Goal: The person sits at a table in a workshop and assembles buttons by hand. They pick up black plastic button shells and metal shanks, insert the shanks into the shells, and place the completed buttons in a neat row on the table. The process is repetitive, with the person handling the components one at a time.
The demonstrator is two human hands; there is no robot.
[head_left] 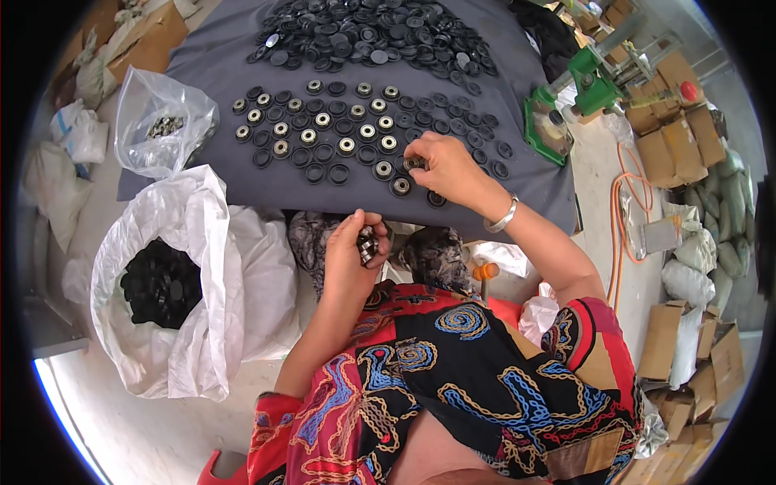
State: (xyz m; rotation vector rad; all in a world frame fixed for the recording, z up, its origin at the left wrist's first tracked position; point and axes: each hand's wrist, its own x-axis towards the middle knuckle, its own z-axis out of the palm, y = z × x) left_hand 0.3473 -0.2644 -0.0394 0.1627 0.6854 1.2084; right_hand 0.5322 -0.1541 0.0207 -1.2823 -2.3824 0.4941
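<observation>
My left hand [353, 252] is cupped in front of the table's near edge, its fingers curled round several small metal ball bearings [368, 245]. Over the near right part of the laid-out rows, my right hand [449, 168] pinches one bearing [415, 163] at the fingertips. Round black plastic caps [343, 127] lie in rows on the dark grey cloth. Some of them have a shiny bearing seated in the middle, such as the one at the near edge [400, 187]. Other caps, farther right [458, 127], hold no bearing.
A heap of black caps [372, 32] covers the table's far side. At left stand a clear bag of bearings [166, 129] and a white sack [218, 323] of black parts. A green hand press [594, 81] is at the right corner. Cartons [679, 153] and an orange hose [618, 202] lie beyond.
</observation>
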